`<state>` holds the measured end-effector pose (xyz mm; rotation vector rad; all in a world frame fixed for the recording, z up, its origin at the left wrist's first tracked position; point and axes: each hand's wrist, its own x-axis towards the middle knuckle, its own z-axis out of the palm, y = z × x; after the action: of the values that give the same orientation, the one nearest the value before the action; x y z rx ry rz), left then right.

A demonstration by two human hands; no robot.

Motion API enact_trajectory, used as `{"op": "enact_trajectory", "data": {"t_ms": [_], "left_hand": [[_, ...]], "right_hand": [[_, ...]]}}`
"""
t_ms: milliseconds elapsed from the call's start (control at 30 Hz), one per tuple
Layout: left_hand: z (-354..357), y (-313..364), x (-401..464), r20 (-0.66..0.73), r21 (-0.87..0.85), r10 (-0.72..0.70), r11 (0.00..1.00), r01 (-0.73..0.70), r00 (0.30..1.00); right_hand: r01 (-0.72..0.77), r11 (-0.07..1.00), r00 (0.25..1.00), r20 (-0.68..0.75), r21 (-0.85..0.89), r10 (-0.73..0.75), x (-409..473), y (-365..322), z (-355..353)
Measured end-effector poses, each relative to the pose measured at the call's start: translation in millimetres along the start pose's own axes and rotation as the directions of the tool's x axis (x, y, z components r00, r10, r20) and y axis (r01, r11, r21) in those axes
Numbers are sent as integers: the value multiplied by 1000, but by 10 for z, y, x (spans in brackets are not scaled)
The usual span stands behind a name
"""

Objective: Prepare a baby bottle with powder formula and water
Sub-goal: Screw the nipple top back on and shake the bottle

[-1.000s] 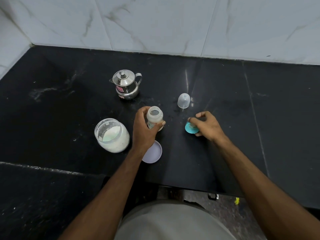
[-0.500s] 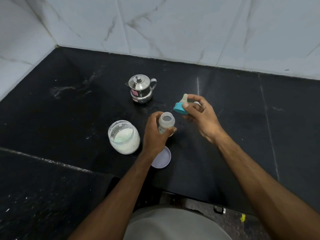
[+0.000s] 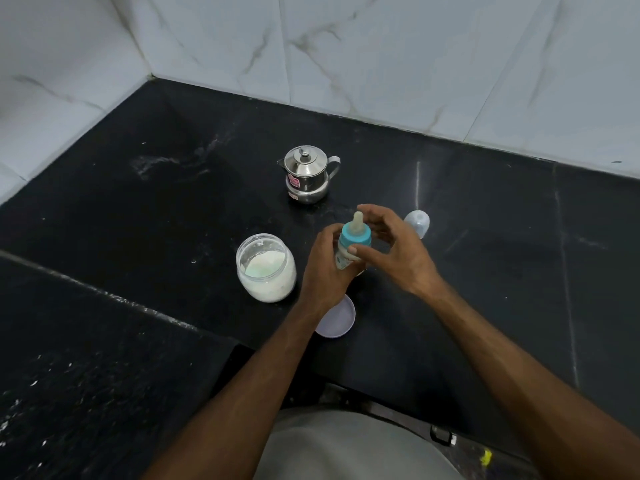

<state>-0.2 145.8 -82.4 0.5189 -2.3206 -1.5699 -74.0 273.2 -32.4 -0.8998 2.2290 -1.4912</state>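
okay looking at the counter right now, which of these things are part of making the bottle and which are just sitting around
Part of the job:
baby bottle, gripped by the left hand
teal nipple ring, under the right hand
open powder jar
steel kettle
clear bottle cap

Just lying about:
lavender jar lid
white specks on the black counter

Two bare forearms, no sleeves, bare hands without rings or watch, light grey garment (image 3: 349, 448) at torso
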Motion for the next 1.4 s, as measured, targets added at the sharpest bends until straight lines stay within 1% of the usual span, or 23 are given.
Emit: {"op": "enact_trajectory", "data": {"t_ms": [133,300,500,600,967,1200,1400], "left_hand": [[-11,16,4,3,6,-4,1000,4,1000],[-18,29,-9,8,-21,11,1000,-11,1000],[-8,33,5,-1,3,0,1000,0,1000],[-7,30,17,3,15,-20,1000,20,1000],[15,-1,37,2,46,-26,999,25,1000],[34,-17,52,8,64,-32,997,32,999],[-11,-14,9,8,2,23,1000,-23,1000]], "right_hand": [[16,993,996,87,-113,-6,55,-19,-59],[51,997,999,4,-50,-51,100,-31,-82],[37,989,996,81,-145,-25,102,6,-63],[26,988,997,72,-149,-15,100,28,-56],[9,994,1000,12,-111,-8,79,42,-18],[1,984,999,40,-176,6,94,49,-4],[13,970,989,144,-243,23,95,12,-107]]}}
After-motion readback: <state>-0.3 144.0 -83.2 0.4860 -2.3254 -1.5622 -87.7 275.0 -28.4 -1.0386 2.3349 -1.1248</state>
